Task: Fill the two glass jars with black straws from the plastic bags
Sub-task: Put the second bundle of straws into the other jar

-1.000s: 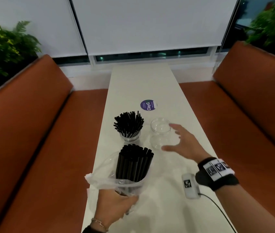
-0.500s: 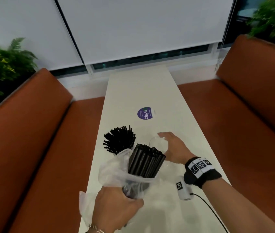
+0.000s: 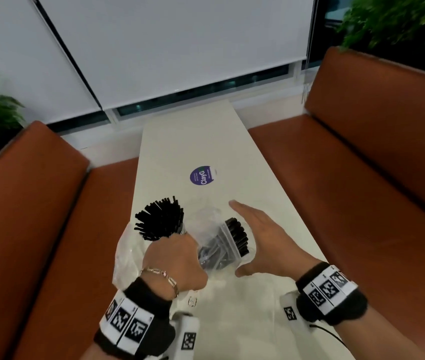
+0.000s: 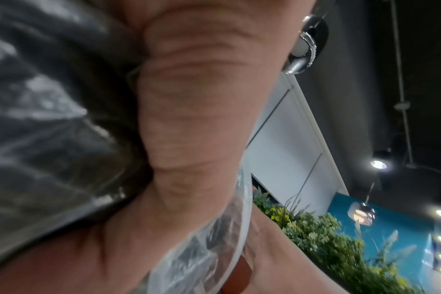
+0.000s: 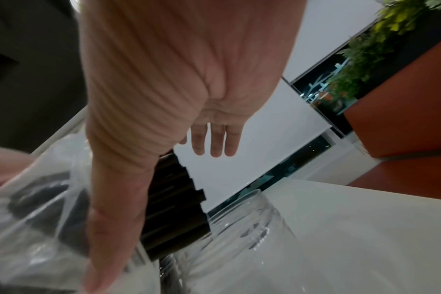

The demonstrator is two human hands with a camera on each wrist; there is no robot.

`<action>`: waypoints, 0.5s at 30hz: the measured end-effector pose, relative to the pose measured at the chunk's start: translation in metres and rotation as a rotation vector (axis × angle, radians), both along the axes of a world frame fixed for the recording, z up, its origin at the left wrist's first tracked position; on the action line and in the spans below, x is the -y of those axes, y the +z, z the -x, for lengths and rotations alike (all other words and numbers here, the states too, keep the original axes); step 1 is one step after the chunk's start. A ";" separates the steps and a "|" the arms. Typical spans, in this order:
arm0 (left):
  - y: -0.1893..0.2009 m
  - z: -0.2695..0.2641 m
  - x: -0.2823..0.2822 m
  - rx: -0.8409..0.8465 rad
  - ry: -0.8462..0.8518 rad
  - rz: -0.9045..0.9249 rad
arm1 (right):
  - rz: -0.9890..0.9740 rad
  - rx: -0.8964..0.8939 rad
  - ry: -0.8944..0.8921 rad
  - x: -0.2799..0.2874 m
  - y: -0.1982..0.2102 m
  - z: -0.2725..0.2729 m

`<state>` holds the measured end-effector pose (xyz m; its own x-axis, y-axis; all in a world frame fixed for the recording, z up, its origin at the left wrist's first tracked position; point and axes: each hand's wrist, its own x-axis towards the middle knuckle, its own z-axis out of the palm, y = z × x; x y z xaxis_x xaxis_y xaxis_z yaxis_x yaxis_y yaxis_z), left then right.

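A glass jar packed with black straws stands on the white table. My left hand grips a clear plastic bag holding a bundle of black straws, tilted with its open end to the right. In the left wrist view the fingers curl round the bag. My right hand is held flat beside the straw ends, fingers straight. The right wrist view shows its thumb along the bag, the straws pointing at the empty glass jar.
A round purple sticker lies further up the narrow table. Orange benches run along both long sides. Thin clear plastic lies on the near part of the table. Window blinds and plants are behind.
My left hand has lifted the bag and tipped it rightwards towards the empty jar. My right hand has left the jar's rim and now stands flat beside the straw ends.
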<state>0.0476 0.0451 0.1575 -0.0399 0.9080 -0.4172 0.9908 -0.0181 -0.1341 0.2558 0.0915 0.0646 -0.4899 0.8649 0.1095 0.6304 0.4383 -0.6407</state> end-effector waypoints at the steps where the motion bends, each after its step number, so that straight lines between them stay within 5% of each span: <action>1: 0.005 -0.004 -0.006 -0.038 -0.029 0.023 | -0.022 0.004 0.015 -0.003 -0.001 0.004; 15: 0.029 -0.043 -0.036 -0.193 -0.240 0.068 | 0.151 -0.038 -0.073 -0.019 -0.033 0.021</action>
<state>0.0909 0.0813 0.1864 0.0875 0.8715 -0.4825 0.9134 -0.2634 -0.3102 0.2348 0.1104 0.0317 -0.4229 0.9062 -0.0071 0.6315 0.2891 -0.7194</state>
